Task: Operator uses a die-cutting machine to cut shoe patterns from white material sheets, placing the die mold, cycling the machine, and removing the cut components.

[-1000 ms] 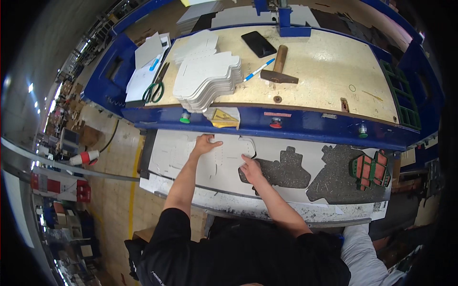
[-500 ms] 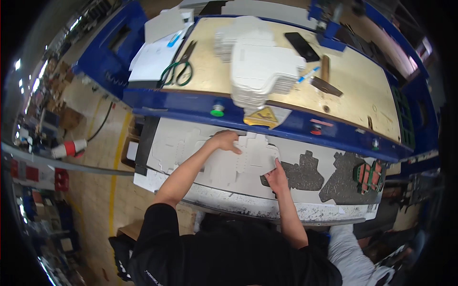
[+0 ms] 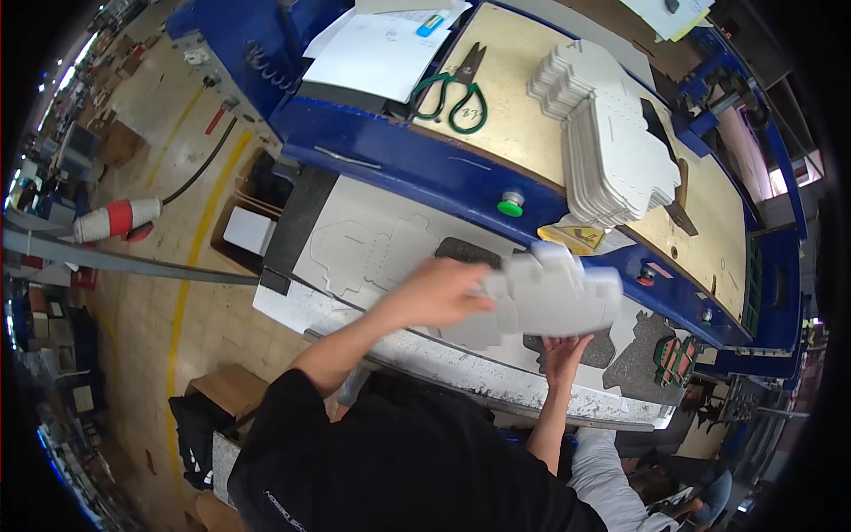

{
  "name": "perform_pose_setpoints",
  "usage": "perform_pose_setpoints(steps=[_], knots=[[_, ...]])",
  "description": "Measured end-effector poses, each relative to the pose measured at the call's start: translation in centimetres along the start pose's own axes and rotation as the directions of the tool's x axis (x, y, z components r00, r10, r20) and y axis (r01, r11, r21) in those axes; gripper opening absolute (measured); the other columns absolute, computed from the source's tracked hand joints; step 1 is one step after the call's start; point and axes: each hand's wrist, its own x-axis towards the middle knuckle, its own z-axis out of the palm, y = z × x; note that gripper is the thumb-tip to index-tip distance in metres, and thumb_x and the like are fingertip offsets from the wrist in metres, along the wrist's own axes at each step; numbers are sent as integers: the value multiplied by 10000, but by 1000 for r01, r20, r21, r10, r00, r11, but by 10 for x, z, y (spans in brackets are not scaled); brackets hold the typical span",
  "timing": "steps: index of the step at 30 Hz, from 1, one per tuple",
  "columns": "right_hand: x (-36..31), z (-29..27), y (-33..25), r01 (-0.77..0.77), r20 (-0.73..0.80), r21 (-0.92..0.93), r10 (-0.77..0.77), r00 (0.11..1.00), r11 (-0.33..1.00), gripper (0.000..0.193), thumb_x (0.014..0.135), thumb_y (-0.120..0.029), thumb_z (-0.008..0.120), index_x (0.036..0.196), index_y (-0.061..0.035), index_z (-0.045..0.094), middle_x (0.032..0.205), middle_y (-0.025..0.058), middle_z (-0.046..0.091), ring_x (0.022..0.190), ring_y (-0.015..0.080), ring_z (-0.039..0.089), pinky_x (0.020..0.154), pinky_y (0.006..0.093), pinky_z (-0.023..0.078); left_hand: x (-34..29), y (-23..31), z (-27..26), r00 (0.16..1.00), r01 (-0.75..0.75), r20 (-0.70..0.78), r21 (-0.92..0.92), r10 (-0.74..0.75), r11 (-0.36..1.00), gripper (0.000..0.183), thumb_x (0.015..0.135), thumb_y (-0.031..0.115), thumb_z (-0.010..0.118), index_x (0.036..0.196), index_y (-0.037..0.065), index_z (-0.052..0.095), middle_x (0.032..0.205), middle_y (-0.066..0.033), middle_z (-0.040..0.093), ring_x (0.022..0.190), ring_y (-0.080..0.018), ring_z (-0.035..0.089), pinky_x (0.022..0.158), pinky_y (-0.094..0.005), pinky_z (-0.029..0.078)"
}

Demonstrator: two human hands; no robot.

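A white die-cut cardboard blank [image 3: 567, 297], smeared by motion, is raised and tilted above the board sheet. My right hand [image 3: 565, 356] grips its lower edge from beneath. At the blank's left edge is my left hand [image 3: 439, 293], blurred; whether its fingers pinch the blank is not plain. Below lies the white board sheet [image 3: 350, 226], with cut and perforated outlines at its left and dark openings showing a speckled surface. A stack of similar white blanks [image 3: 612, 146] stands on the wooden top beyond.
On the wooden top [image 3: 523, 35] are green-handled scissors [image 3: 456, 93] and a hammer [image 3: 680, 208], with papers [image 3: 377, 53] beside it. The blue machine beam [image 3: 408, 164] carries a green button [image 3: 511, 204] and a red one [image 3: 646, 277]. A green-and-copper block [image 3: 675, 359] sits right.
The cardboard blank has come up off the sheet in my right hand and moved right, leaving dark openings. My left hand has stayed near its left edge. The whole view has shifted.
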Motion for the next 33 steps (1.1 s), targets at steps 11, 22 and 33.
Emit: perform_pose_setpoints(steps=[11,22,33], knots=[[35,180,74,479,582,-748,107,806,459,474,1013,-406,464,1128,4,674,1070,210,666,1024,311,617,919,397,470,-46,-189,99,446,-570,-453,-809,-772,145,431,900,171,716,1245,-4,525,1161,-93,637,988,-187,653,841,-335,545],[53,219,87,192,295,-943,419,859,271,459,885,-489,638,934,-35,677,955,91,676,938,184,598,837,325,456,-66,-180,109,463,163,-237,-924,-854,345,743,812,355,778,1280,-65,383,1184,-170,588,918,-208,647,706,-328,589],[74,216,88,-369,420,-586,660,623,721,486,929,-406,616,1275,-65,590,1151,70,683,1029,186,659,875,347,522,-25,-166,129,261,3,-205,-977,-943,213,890,772,308,763,1414,0,230,1327,-145,503,1127,-244,554,899,-329,453]])
